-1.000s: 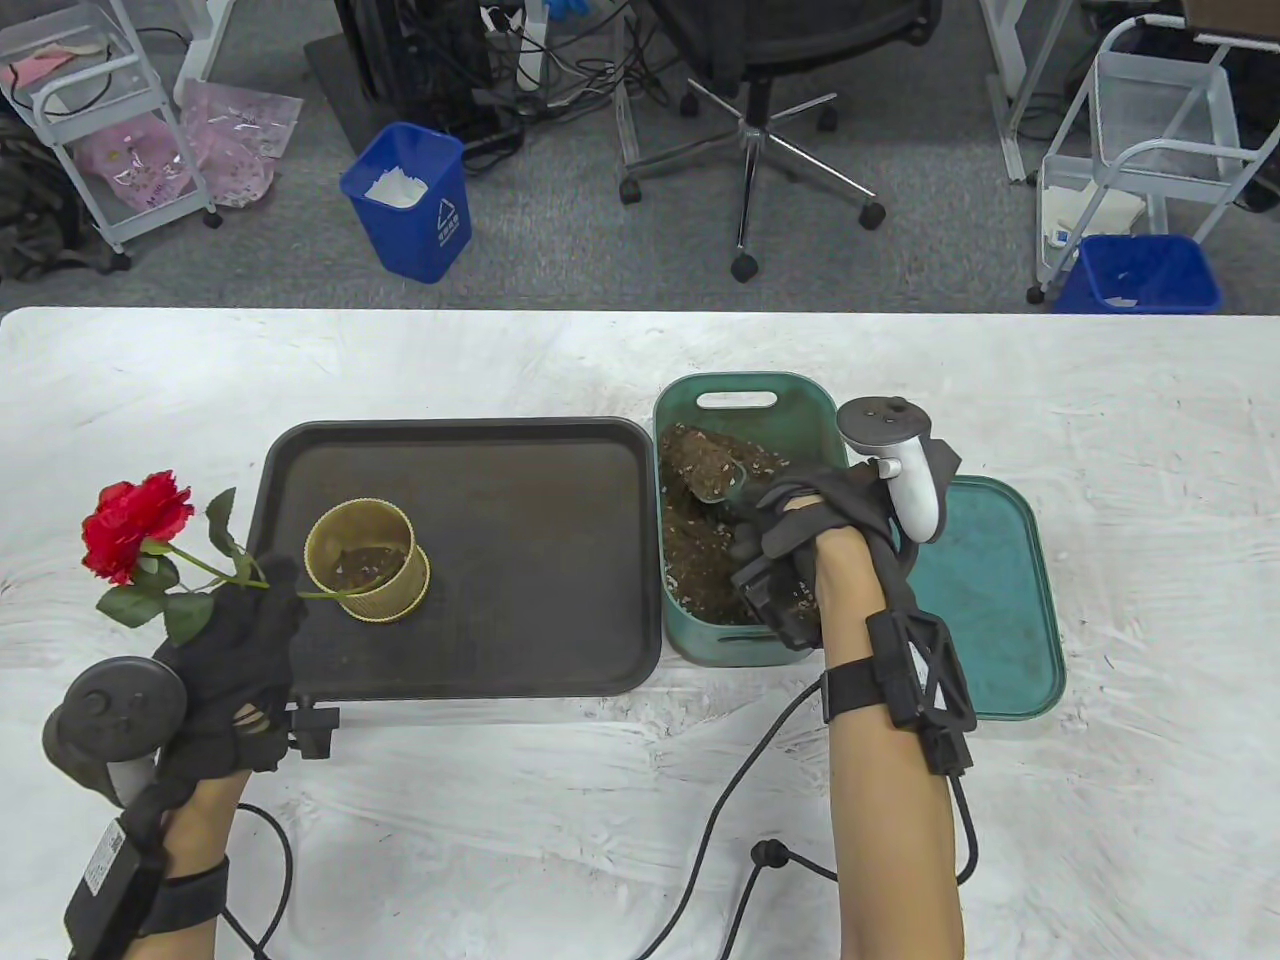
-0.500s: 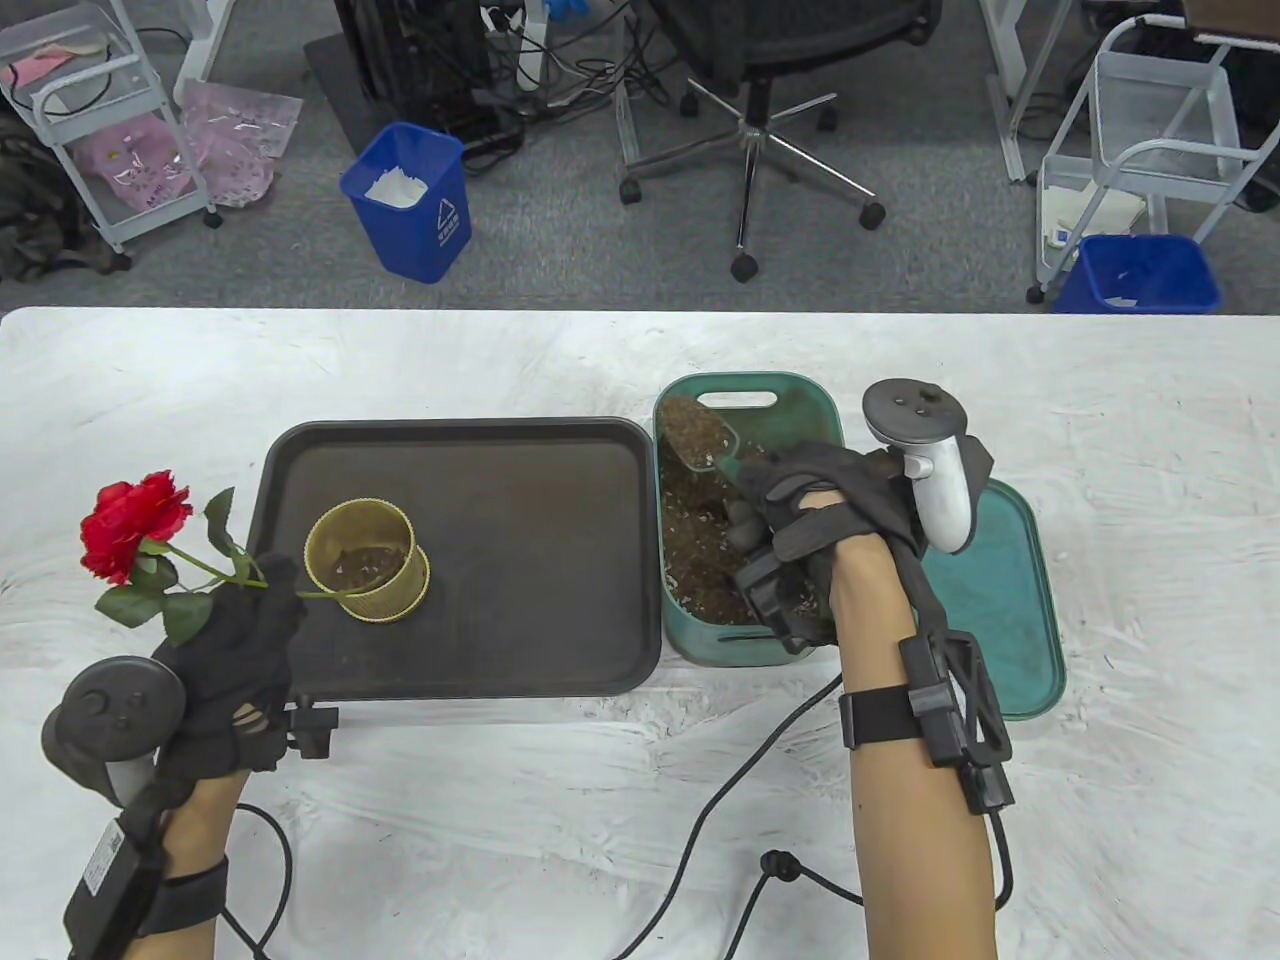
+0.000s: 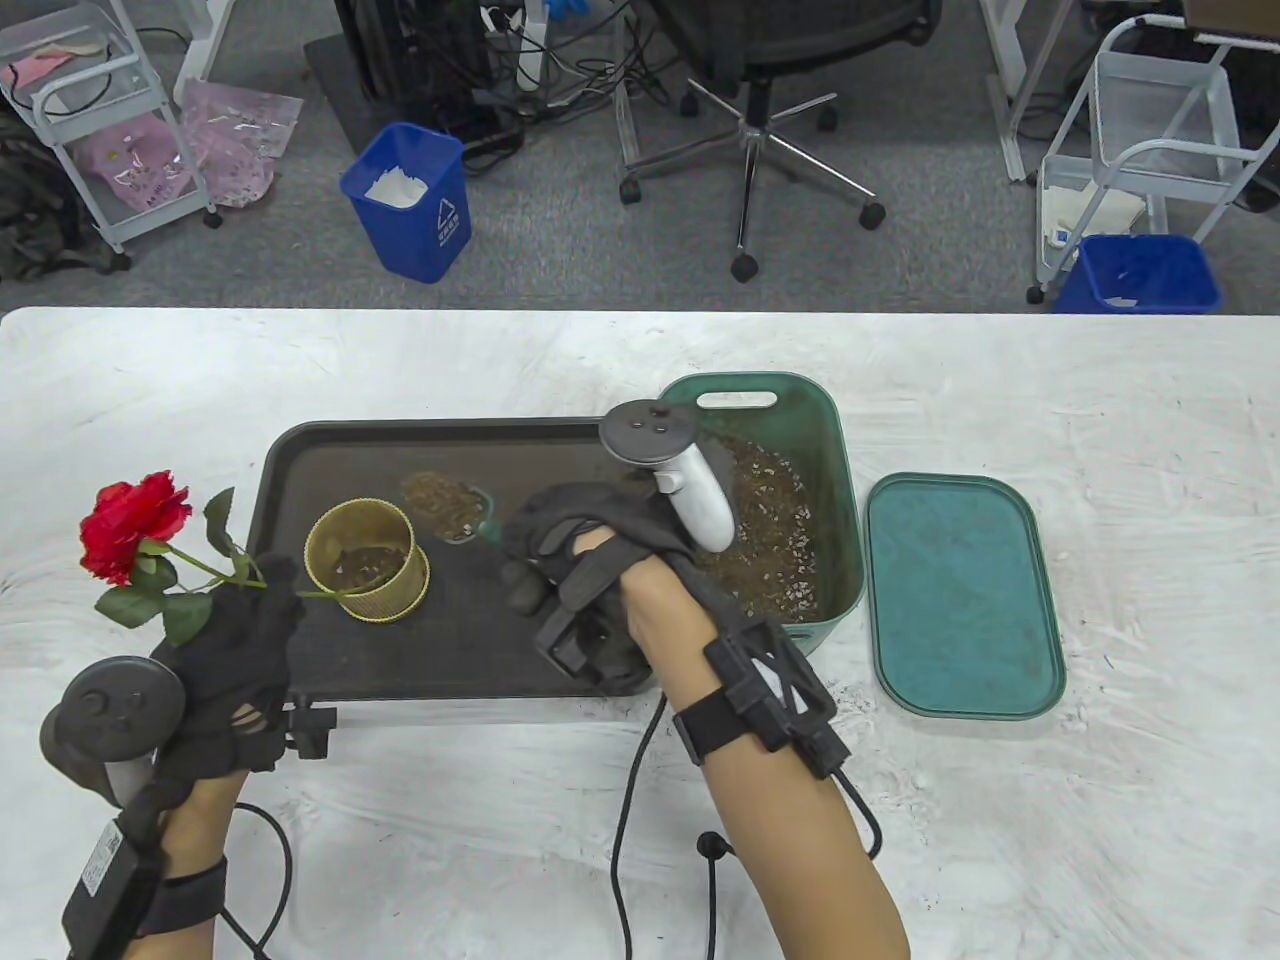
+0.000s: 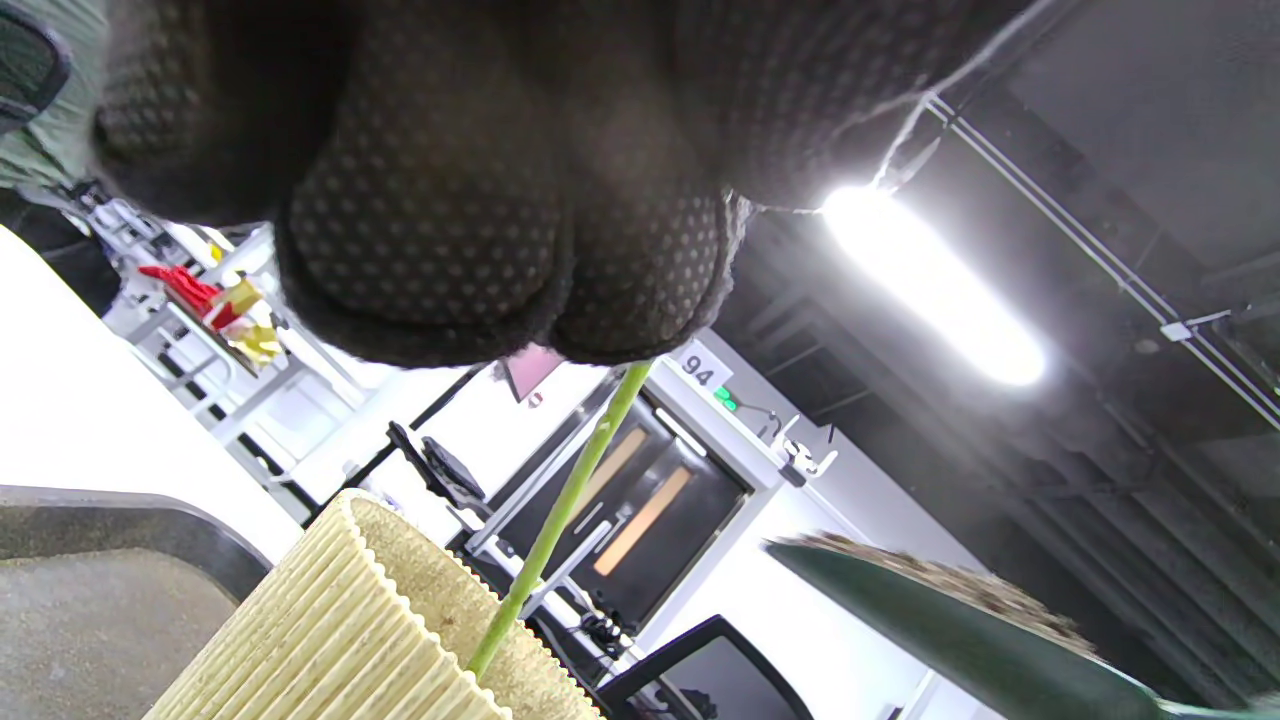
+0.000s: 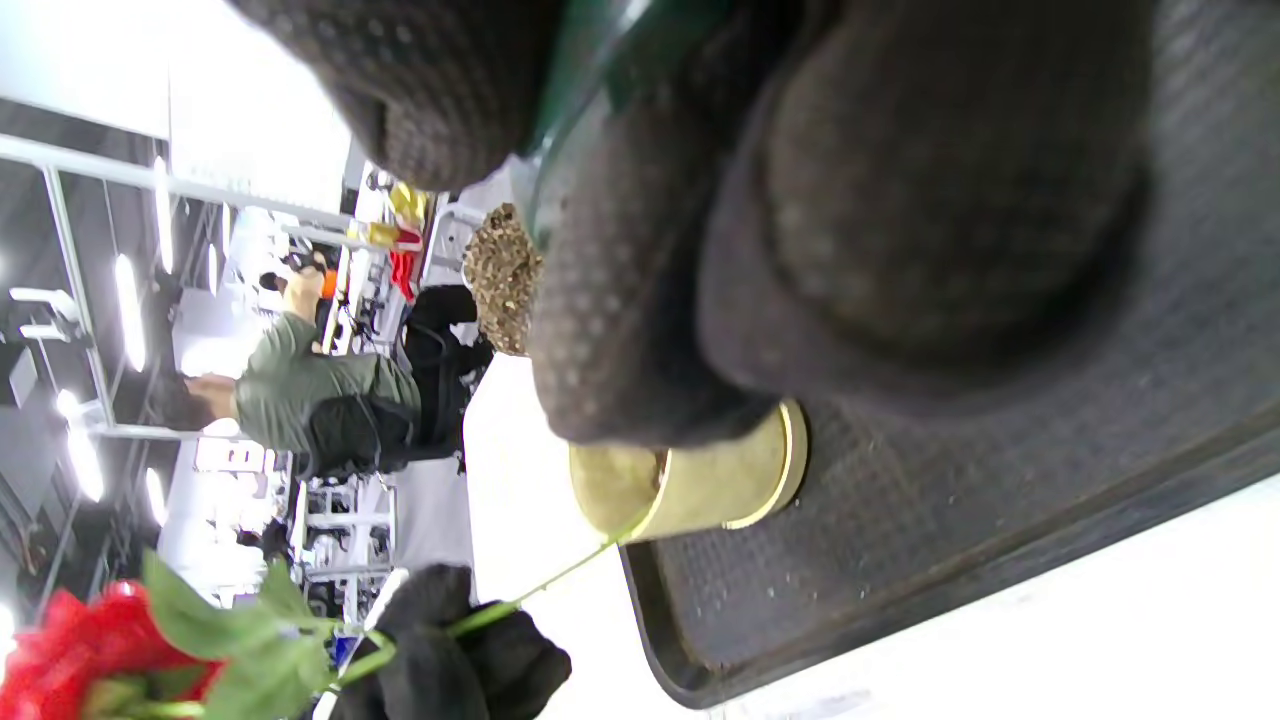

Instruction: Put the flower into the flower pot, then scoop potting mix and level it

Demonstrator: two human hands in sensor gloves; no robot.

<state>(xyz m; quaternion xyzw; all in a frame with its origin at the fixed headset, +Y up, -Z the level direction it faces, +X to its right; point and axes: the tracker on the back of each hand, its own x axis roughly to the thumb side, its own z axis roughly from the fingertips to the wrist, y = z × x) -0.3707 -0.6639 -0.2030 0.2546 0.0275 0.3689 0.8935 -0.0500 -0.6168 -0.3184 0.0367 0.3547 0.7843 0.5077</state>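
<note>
Here the left hand (image 3: 235,650) pinches the green stem of the rose (image 3: 135,525), whose lower end dips over the rim of the yellow pot (image 3: 367,560) at about seven o'clock; the bloom leans away toward nine o'clock, beyond the tray (image 3: 560,450). The pot stands on the tray's left part, some soil showing inside. The right hand (image 3: 575,560) grips a green scoop (image 3: 450,505) heaped with potting mix, held just beside the pot at two o'clock. Its handle is buried under the glove. The green tub (image 3: 840,500) of mix sits at the tray's three o'clock edge, partly masked by the tracker; its lid (image 3: 960,595) lies on the tabletop (image 3: 1100,400) beyond it.
</note>
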